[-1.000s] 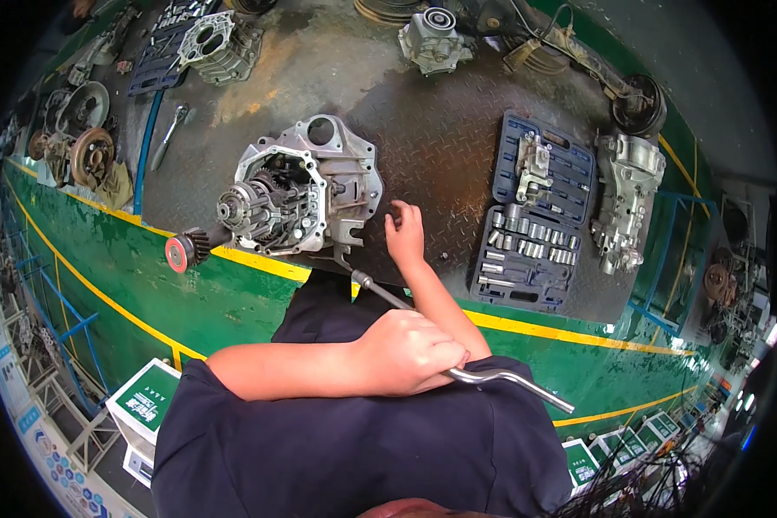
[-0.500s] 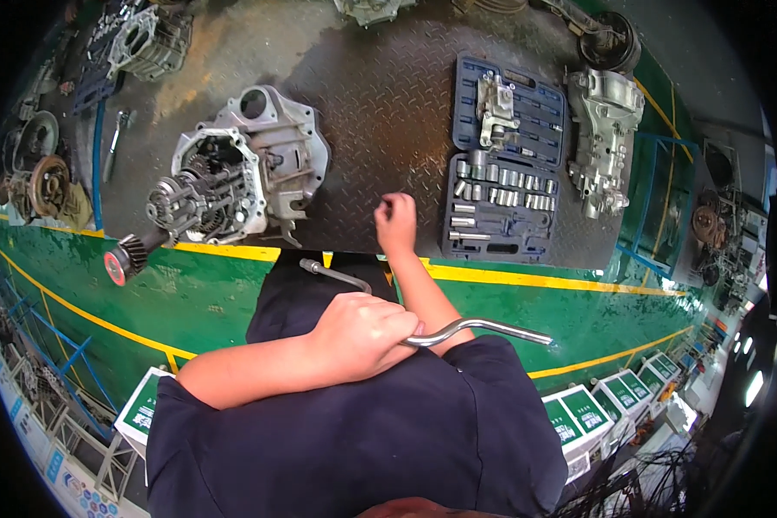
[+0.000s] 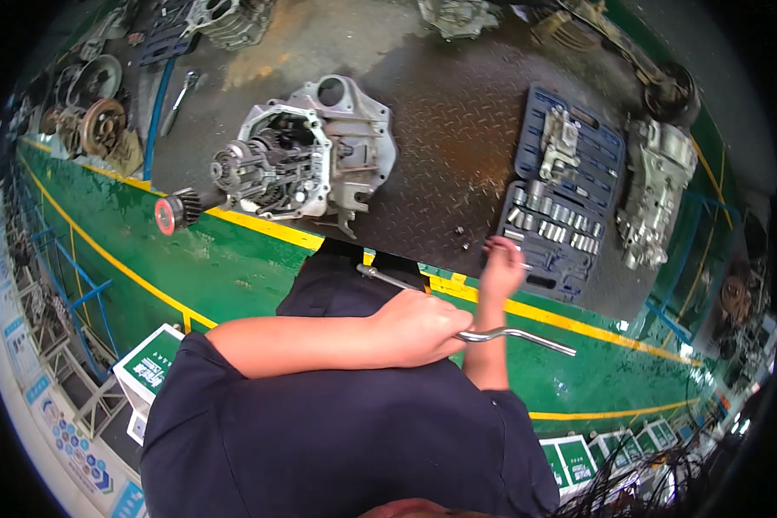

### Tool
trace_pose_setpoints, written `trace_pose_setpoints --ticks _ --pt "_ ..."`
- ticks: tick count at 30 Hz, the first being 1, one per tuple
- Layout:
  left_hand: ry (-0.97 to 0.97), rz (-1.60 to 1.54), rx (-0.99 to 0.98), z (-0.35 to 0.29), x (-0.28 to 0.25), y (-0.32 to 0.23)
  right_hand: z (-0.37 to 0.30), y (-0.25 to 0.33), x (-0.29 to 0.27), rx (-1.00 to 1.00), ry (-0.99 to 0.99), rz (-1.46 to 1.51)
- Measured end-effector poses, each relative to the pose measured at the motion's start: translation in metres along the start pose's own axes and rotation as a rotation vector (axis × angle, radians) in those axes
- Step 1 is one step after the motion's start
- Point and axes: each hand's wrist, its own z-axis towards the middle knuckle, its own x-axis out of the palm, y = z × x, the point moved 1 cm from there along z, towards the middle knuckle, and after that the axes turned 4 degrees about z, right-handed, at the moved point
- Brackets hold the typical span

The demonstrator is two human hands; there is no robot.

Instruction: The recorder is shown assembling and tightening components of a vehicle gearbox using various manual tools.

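Note:
My left hand (image 3: 419, 328) is shut around the middle of a long bent steel wrench (image 3: 527, 337), held level across my body above the green floor. My right hand (image 3: 501, 268) reaches forward to the near left corner of an open blue socket case (image 3: 578, 259), fingers curled down among the sockets. Whether they grip one is hidden. A grey gearbox housing (image 3: 354, 147) with exposed gears (image 3: 250, 173) lies on the dark checker-plate bench (image 3: 457, 129), left of my right hand.
Small loose bits (image 3: 462, 237) lie on the plate beside the case. A second grey housing (image 3: 656, 190) sits right of the case. Brake discs (image 3: 99, 125), a blue bar (image 3: 154, 121) and other castings line the far left. Green-and-white boxes (image 3: 151, 367) stand on the floor.
My right hand has moved right, from the plate near the gearbox to the socket case. The left hand still holds the wrench. The view has shifted.

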Motion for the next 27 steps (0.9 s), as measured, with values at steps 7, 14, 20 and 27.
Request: trace_pose_setpoints --ticks 7,14,20,27 --pt "-0.24 0.172 0.192 0.04 -0.028 -0.039 -0.029 0.247 -0.04 -0.124 0.615 1.395" --pt "-0.508 0.51 0.261 0.088 -0.053 -0.007 -0.005 0.236 0.01 -0.164 0.225 1.076" --pt "-0.486 0.49 0.076 0.094 -0.051 0.051 0.021 0.187 0.048 0.025 0.177 1.126" --pt "-0.432 0.424 -0.061 0.104 -0.059 0.069 0.064 0.178 0.069 0.178 0.1 0.998"
